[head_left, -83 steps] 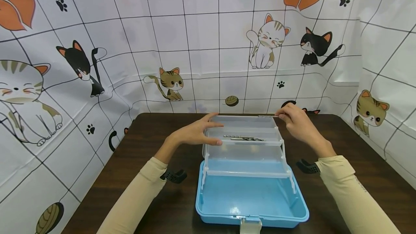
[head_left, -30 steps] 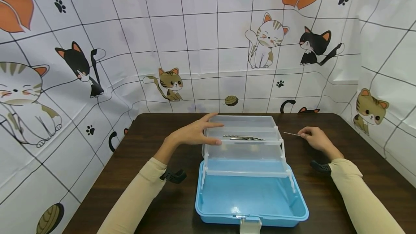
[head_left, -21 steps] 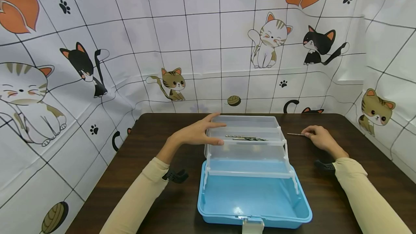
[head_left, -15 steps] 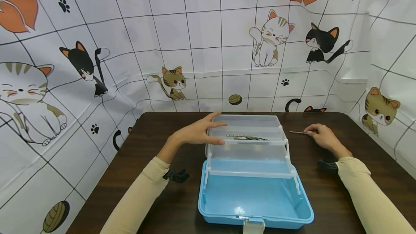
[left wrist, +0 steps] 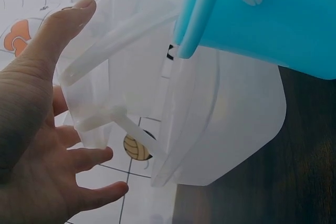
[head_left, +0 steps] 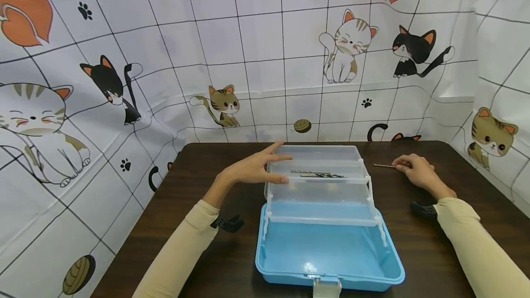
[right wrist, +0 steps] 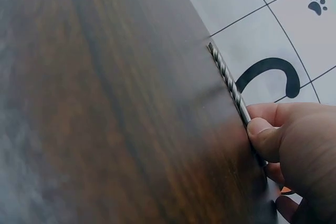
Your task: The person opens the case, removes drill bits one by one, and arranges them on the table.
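My right hand (head_left: 422, 174) pinches a drill bit (right wrist: 229, 80) between thumb and fingers, low over the table to the right of the toolbox. The bit's spiral end points left in the head view. My left hand (head_left: 254, 167), fingers spread and mostly straight, is at the left end of the upper clear tray (head_left: 352, 169). In the left wrist view the thumb (left wrist: 65, 24) and fingers stand either side of that tray. Several more drill bits (head_left: 319, 175) lie in the upper tray. The blue toolbox (head_left: 327, 247) stands open below.
A lower clear tray (head_left: 323, 219) sits between the upper tray and the blue base. The box's white latch (head_left: 327, 287) hangs at the front. Dark wooden table (head_left: 232, 261) surrounds the box. A cat-print sheet (head_left: 265, 77) hangs behind the table.
My right hand has carried the drill bit from the upper tray's right end rightward and down toward the table. My left hand keeps its place at the tray. The head view has shifted slightly.
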Demonstrator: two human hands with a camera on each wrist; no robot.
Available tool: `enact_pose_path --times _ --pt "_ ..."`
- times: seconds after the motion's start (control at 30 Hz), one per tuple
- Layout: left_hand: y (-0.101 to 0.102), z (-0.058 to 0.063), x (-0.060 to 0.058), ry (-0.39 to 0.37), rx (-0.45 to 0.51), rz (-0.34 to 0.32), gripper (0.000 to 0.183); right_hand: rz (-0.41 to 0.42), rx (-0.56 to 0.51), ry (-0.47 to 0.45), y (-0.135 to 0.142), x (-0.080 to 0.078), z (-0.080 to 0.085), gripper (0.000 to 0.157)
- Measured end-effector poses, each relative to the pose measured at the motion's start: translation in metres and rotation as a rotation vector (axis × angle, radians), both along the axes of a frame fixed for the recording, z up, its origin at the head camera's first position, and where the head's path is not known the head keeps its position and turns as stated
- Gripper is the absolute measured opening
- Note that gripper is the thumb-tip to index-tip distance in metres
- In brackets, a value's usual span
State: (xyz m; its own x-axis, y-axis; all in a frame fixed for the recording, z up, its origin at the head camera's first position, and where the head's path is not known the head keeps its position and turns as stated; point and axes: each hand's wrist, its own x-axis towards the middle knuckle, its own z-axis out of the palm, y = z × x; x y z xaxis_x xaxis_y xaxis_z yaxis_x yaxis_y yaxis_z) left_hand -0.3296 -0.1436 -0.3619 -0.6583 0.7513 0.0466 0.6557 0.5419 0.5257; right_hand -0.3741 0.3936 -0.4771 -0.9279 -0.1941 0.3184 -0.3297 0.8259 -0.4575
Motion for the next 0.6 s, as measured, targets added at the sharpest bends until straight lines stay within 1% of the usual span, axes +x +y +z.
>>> enact_pose_path --times 0.23,0.4,0.6 --pt "0.0022 -0.0018 -0.0010 0.003 0.017 -0.005 0.077 0.003 -0.001 0.031 0.0024 0.0035 0.0011 0.011" --pt "0.0013 -0.0029 -0.0025 -0.009 0.024 0.004 0.075 -0.002 -0.011 0.026 -0.0008 0.0037 0.0027 0.013" --pt "0.0021 -0.0045 -0.0032 -0.019 0.019 0.012 0.075 0.000 -0.026 0.007 0.0005 0.0039 0.0009 0.017"
